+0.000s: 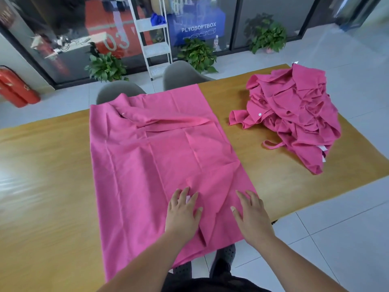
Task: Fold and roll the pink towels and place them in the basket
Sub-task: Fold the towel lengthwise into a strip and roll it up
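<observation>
Pressing our left hand [182,213] and right hand [251,216] flat, fingers straight, on the towel [151,165] spread across the table [42,175], we judge folding barely begun, the pile [294,116] untouched, no basket visible.

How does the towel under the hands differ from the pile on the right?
The spread towel lies nearly flat; the pile is crumpled and heaped. The left hand and right hand rest on the spread towel; nothing touches the pile. Both are pink and on the table.

Left hand [182,209], right hand [251,214] flat, open
</observation>
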Tool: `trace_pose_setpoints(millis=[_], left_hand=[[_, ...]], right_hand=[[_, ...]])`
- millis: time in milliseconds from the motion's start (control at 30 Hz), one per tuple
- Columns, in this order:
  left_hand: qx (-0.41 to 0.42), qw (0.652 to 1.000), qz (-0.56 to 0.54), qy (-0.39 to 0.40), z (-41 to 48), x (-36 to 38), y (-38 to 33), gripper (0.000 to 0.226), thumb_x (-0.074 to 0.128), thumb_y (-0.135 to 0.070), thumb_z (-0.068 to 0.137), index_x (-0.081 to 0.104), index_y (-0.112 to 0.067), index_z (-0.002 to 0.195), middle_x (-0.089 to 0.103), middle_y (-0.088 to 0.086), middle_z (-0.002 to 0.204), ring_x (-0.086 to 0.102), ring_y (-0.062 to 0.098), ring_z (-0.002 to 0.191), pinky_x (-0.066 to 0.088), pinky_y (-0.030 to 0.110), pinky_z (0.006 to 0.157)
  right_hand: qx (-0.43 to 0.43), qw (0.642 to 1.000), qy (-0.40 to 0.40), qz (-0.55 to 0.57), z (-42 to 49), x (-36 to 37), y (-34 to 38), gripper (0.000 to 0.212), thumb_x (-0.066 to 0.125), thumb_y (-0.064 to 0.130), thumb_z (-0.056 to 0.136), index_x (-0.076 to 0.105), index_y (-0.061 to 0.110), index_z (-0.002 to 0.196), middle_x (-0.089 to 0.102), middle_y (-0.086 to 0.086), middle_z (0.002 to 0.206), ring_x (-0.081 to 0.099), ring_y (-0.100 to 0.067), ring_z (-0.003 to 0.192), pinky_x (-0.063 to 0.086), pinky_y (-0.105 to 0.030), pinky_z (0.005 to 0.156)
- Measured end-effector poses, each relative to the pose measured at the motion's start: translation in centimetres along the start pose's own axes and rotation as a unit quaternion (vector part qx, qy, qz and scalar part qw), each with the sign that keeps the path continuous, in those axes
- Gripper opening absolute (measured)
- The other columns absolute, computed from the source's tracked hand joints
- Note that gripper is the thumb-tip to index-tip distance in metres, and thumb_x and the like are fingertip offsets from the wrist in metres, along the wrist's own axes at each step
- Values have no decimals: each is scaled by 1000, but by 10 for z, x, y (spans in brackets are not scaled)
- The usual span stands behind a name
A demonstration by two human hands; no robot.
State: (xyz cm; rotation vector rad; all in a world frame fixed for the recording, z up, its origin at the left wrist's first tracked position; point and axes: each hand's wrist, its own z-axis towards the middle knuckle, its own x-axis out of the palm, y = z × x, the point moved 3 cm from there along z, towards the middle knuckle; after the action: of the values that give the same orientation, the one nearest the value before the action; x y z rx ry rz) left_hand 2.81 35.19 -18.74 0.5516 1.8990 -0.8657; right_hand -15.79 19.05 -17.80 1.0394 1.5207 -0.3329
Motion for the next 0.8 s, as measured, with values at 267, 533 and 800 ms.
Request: trace_pose_setpoints(millis=[267, 533, 800], left_hand=[[54, 995, -77, -34, -2, -9, -10, 65, 49, -47, 105, 36, -22, 163, 34, -8, 166, 25, 23, 153, 26, 45, 128], [285, 943, -156, 74, -58, 17, -134, 66, 54, -42, 103, 30, -27, 163, 28, -12, 166, 44, 18, 144, 41, 37, 118], [158, 984, -79, 2, -81, 52, -128, 63, 50, -31, 104, 31, -26, 164, 33, -9, 167, 30, 17, 152, 28, 41, 126]], right_hand=[[45, 991, -46, 116, -38, -1, 8, 57, 41, 55, 104, 43, 30, 155, 43, 4, 154, 39, -21, 143, 42, -47, 115], [136, 896, -80, 414, -48, -35, -28, 45, 47, 55, 106, 43, 52, 151, 62, 13, 141, 61, -16, 127, 51, -48, 108], [107, 931, 46, 346, -37, -37, -81, 16, 69, 49, 96, 73, 51, 112, 73, 24, 107, 69, -4, 103, 56, -47, 101]])
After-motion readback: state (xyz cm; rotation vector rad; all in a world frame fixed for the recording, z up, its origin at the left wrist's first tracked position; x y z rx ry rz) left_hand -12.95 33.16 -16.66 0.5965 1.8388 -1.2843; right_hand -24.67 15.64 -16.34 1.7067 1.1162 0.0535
